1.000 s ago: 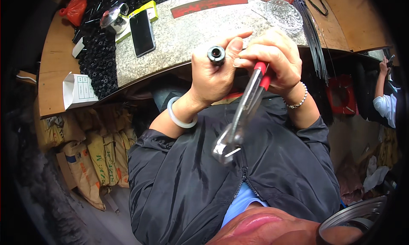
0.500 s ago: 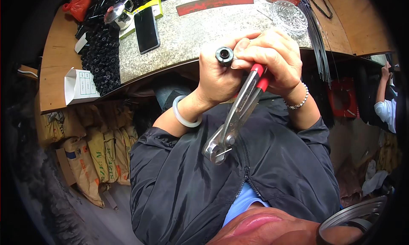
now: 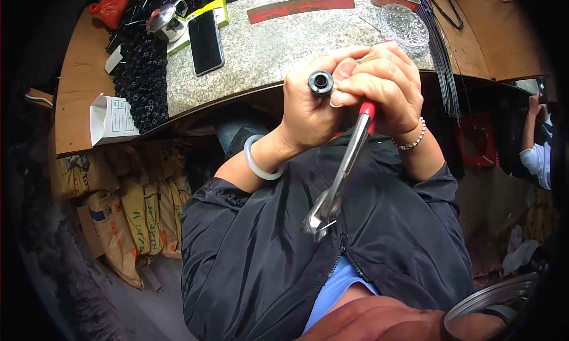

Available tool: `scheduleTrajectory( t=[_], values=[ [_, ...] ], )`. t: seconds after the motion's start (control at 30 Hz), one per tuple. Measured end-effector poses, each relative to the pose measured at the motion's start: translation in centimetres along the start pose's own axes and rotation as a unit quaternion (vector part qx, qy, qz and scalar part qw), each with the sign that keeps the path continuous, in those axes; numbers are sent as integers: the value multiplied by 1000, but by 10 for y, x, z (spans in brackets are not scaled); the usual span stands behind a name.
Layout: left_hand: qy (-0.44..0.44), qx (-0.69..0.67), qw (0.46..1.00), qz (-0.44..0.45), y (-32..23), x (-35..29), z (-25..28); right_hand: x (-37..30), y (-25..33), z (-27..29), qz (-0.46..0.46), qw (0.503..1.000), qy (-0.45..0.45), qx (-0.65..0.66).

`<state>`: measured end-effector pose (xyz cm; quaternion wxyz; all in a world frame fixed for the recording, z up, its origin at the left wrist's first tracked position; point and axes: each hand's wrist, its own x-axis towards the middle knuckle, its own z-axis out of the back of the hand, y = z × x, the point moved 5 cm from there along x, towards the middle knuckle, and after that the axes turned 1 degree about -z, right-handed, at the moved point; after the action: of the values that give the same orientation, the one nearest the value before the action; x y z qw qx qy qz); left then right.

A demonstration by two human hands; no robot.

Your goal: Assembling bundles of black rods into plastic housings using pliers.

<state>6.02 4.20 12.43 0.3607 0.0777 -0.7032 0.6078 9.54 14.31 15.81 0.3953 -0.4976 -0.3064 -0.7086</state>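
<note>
My left hand [image 3: 305,107], with a pale bangle at its wrist, is closed around a black round part with a hole in its end [image 3: 320,83]. Red-handled pliers [image 3: 351,154] hang from my right hand [image 3: 385,83], their metal jaws pointing down toward my jacket. A thin light sliver, perhaps wire, shows at those jaws. My right thumb and fingertips pinch together beside the black part's end. Whatever small thing they may hold there is too small to make out.
Ahead is a curved table with a stone-patterned top [image 3: 255,56]. On it are a phone [image 3: 205,42], a red strip [image 3: 301,9], a glass dish [image 3: 403,25], black rods [image 3: 441,56], a metal pot [image 3: 167,22] and many small black parts [image 3: 139,86]. Sacks [image 3: 133,222] stand below left.
The pliers have turned nearly edge-on, and their jaws have shifted slightly right and down. Both hands, with the black part, have moved a little to the right.
</note>
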Motion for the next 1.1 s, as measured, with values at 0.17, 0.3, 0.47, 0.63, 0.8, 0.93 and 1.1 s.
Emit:
scheduleTrajectory(
  t=[0.17, 0.3, 0.47, 0.63, 0.8, 0.93, 1.1],
  values=[
    [-6, -21, 1000, 14, 1, 1, 3, 8, -11, -4, -39, 995, 30, 83],
    [20, 112, 993, 28, 3, 0, 9, 13, -16, -4, -268, 952, 67, 135],
    [-92, -122, 982, 113, 8, 8, 31, 3, -12, 18, -488, 776, 329, 224],
    [-61, -76, 994, 53, 5, 13, 33, -5, 0, 27, -510, 688, 424, 294],
    [-65, -76, 994, 53, 4, 14, 32, 7, -2, 31, -485, 686, 483, 247],
    [-47, -74, 996, 30, 8, 12, 33, 16, -6, 37, -502, 663, 509, 219],
    [-40, -46, 998, 15, 8, 8, 31, 24, -4, 43, -556, 624, 524, 166]
  ],
)
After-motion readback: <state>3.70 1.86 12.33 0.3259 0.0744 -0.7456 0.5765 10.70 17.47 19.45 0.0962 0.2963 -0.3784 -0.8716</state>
